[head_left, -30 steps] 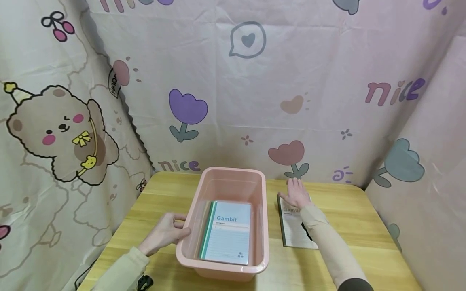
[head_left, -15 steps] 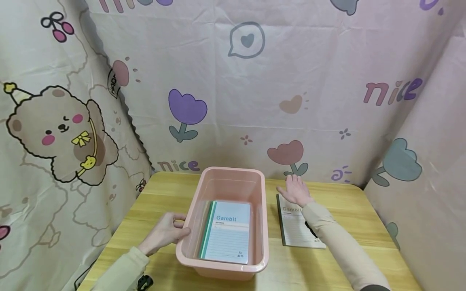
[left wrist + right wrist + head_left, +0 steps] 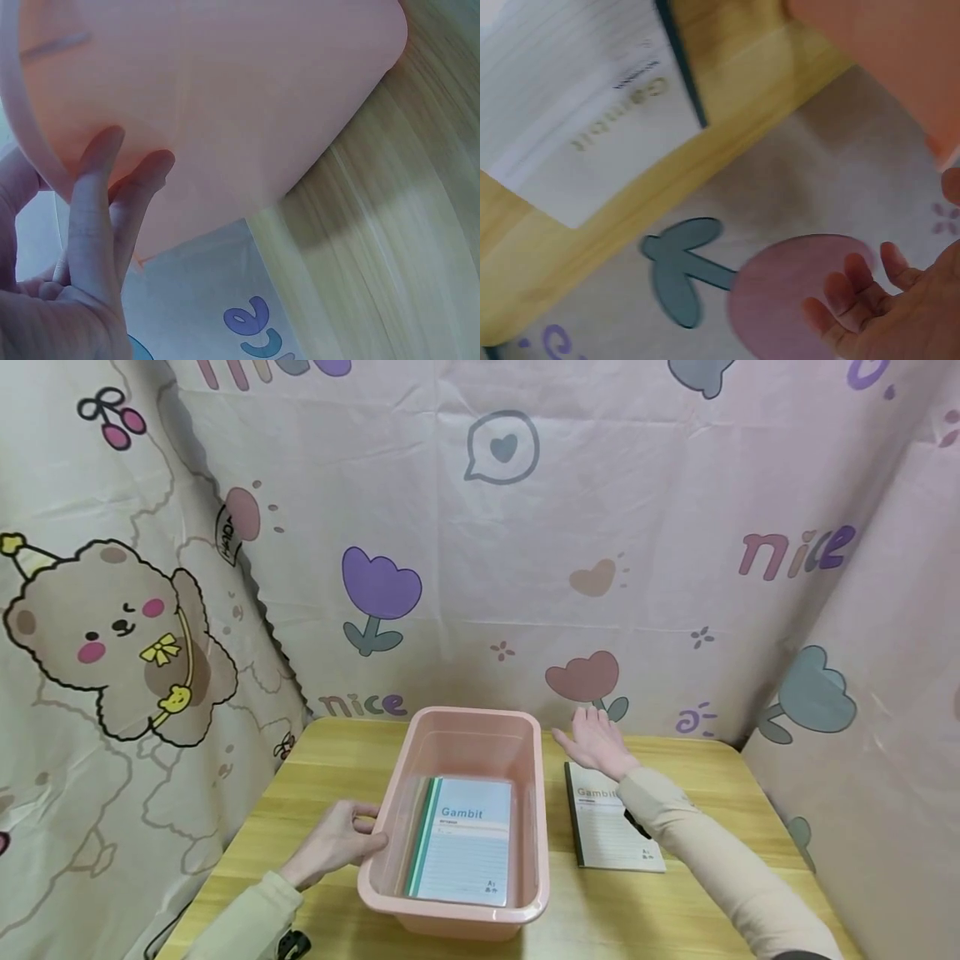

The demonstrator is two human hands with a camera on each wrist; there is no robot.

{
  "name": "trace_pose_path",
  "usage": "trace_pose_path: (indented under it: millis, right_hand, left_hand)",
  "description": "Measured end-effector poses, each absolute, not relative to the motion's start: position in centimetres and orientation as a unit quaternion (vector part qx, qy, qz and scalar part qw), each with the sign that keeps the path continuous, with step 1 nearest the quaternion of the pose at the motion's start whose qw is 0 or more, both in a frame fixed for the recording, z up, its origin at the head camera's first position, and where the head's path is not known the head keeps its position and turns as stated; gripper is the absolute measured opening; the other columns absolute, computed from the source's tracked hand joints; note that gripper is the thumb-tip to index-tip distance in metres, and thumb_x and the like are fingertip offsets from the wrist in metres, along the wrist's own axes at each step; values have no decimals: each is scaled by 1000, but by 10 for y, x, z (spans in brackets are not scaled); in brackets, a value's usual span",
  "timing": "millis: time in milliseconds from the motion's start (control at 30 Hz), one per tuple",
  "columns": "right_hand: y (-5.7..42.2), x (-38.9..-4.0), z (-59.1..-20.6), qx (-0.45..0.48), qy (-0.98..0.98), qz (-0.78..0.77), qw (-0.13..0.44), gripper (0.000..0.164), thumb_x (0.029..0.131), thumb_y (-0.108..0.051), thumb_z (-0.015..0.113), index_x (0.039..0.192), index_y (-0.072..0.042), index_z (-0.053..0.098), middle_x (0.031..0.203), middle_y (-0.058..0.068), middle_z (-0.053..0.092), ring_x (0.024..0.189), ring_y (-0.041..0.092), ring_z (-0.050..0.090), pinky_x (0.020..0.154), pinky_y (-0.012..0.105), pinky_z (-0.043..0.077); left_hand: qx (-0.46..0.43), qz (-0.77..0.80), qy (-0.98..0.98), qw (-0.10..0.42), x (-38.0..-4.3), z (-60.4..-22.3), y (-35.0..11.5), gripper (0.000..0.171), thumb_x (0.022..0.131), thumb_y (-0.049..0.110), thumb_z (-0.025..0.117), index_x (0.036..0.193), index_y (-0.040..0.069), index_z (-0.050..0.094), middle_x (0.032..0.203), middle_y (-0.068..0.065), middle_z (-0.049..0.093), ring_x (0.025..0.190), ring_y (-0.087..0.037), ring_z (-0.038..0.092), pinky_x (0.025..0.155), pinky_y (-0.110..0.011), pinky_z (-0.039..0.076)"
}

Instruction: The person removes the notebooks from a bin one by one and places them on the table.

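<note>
A pink plastic bin [image 3: 528, 893] stands on the table, with several notebooks inside; the top one is a pale blue Gambit notebook [image 3: 465, 852]. My left hand [image 3: 337, 842] grips the bin's left rim, thumb on the inner side and fingers against the outer wall [image 3: 247, 135]. Right of the bin lies another Gambit notebook [image 3: 607, 835], whitish with a dark spine, flat on the table. Above its far end hovers my right hand [image 3: 597, 745], fingers extended and holding nothing. In the right wrist view, that hand [image 3: 885, 307] is apart from the notebook [image 3: 577, 97].
The wooden table [image 3: 712, 827] ends at a patterned cloth backdrop [image 3: 480, 568], which also hangs along both sides. A dark cable [image 3: 161, 935] lies by the left table edge.
My right hand has lifted from the whitish notebook and moved slightly away, towards the back. The left hand keeps its grip on the bin. The head view has shifted a little.
</note>
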State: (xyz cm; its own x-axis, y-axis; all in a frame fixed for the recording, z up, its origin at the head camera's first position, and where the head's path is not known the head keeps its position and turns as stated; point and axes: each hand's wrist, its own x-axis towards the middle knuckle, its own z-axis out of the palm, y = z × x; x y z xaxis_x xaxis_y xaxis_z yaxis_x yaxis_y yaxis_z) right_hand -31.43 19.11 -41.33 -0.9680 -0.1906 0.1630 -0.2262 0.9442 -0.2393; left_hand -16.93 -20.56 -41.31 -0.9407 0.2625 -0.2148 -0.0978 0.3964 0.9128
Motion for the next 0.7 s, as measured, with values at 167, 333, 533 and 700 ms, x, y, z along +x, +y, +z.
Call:
trace_pose_path:
  millis: [167,333,533,700]
  right_hand:
    - [171,-305,-388,119,-982,132,64,56,98,-48,51,112,7,53,106,24,55,103,42,52,86,51,48]
    - [142,-296,-365,154,-979,119,67,56,98,-49,52,110,6,54,105,23,55,102,42,52,85,49,48]
    - [102,-290,-347,176,-980,88,42,55,98,-50,54,112,3,52,107,19,55,105,37,52,88,47,50]
    - [73,-282,-337,189,-979,78,17,58,98,-53,53,116,2,51,110,17,53,104,33,49,85,43,48]
  left_hand:
    - [50,546,820,165,-168,-414,-206,57,86,0,63,133,-26,43,107,-37,70,90,-40,75,70,-42,66]
    - [51,543,822,162,-167,-414,-207,55,87,1,64,132,-25,45,105,-36,71,88,-38,75,69,-41,66]
    - [52,539,826,158,-167,-415,-207,56,86,1,64,131,-26,45,103,-36,71,86,-36,76,68,-41,66]
    - [52,540,825,160,-167,-414,-206,56,85,0,64,131,-26,45,103,-36,71,86,-37,76,68,-41,66]
